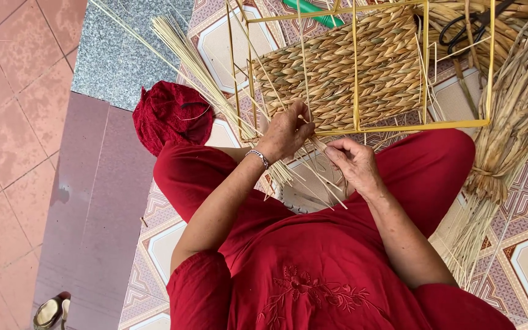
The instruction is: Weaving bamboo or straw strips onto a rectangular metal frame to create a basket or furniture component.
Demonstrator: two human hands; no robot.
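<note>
1. Your left hand (285, 131) pinches straw strands (300, 174) at the woven panel's (343, 67) lower edge, on the yellow frame (398, 126).
2. Your right hand (352, 162), curled, grips strands at four o'clock.
3. Open floor (13, 122) lies at nine o'clock; the reed bundle (514, 122) crowds three o'clock.

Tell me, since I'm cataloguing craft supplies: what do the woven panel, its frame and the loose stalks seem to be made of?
The woven panel looks like dried, twisted plant fibre, matte tan, plaited in a herringbone. The frame seems to be thin rigid rods with a smooth yellow coating, possibly painted metal. The loose stalks look like pale, straight dried reeds or straw, which the left hand and right hand work.
</note>
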